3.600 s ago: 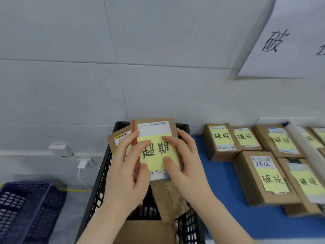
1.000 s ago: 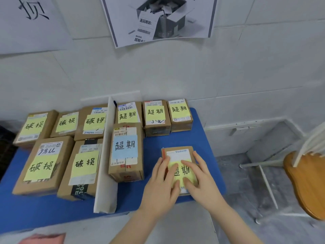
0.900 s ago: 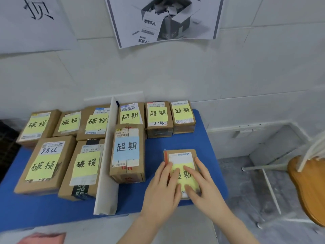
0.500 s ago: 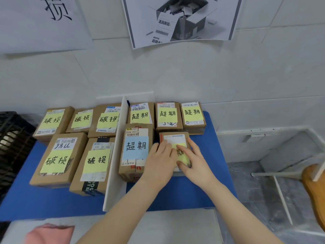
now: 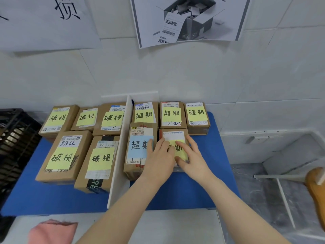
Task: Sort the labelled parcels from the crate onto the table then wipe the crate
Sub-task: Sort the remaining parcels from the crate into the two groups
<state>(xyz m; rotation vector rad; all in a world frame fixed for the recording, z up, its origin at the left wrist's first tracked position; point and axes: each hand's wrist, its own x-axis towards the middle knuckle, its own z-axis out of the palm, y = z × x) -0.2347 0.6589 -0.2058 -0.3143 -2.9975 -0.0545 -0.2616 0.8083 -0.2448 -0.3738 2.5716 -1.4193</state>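
Observation:
A small brown parcel with a yellow label lies on the blue table, right of the white divider. It sits beside a blue-labelled parcel and just in front of a back row of three yellow-labelled parcels. My left hand and my right hand both rest flat on top of the small parcel, fingers straight, covering part of its label. The black crate stands at the table's left end, only partly in view.
Left of the divider lie several parcels with a different yellow label. A pink cloth lies on the white surface in front. A wooden chair stands on the floor at right. Paper signs hang on the wall.
Both hands carried the small parcel from over the crate to the table, set it near the front edge, then slid it back and left against the blue-labelled parcel.

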